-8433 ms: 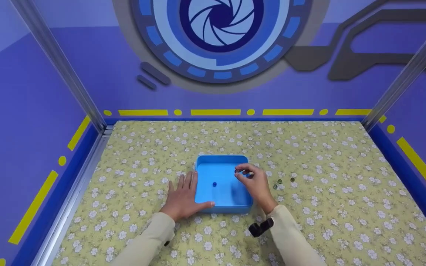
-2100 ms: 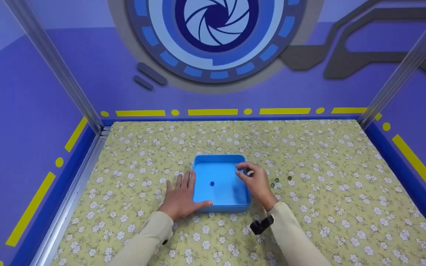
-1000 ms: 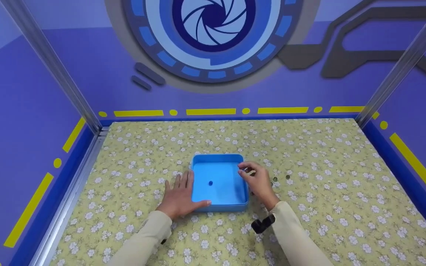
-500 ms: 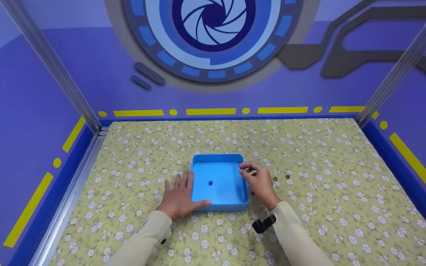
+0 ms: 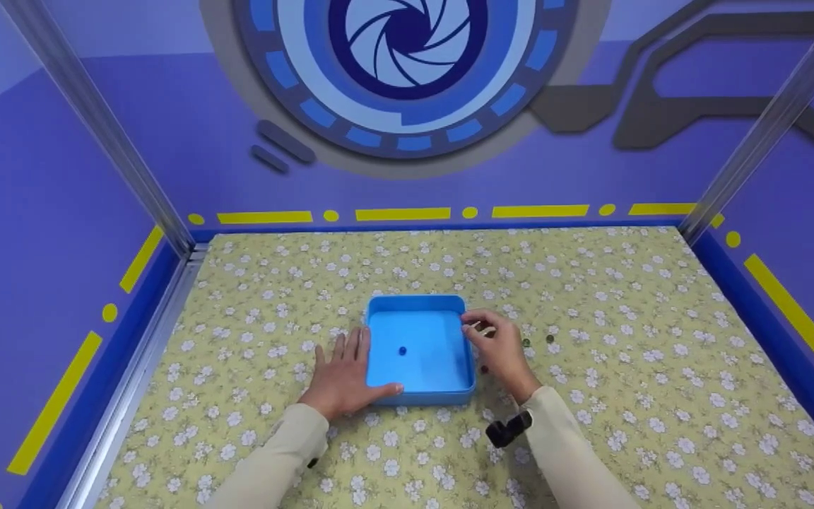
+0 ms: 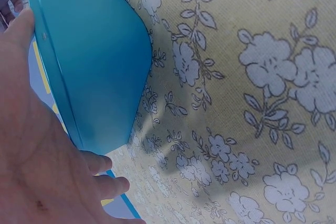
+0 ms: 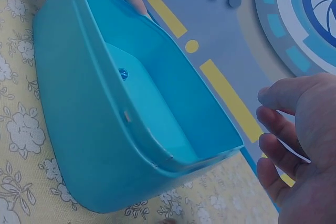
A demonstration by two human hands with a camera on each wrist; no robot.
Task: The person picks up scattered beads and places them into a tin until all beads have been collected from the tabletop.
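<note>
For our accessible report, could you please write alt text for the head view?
A person's left hand rests on a blue box holding one blue marble, while the right hand, loosely curled, is by the box's right edge. Two green marbles and a dark one lie to the right on flowered cloth.

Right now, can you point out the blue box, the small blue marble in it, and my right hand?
Blue box point(image 5: 429, 362): head view, on its bare inside floor.
Blue marble point(image 5: 402, 350): head view, on its middle.
Right hand point(image 5: 503, 352): head view, on the back of the hand.
</note>
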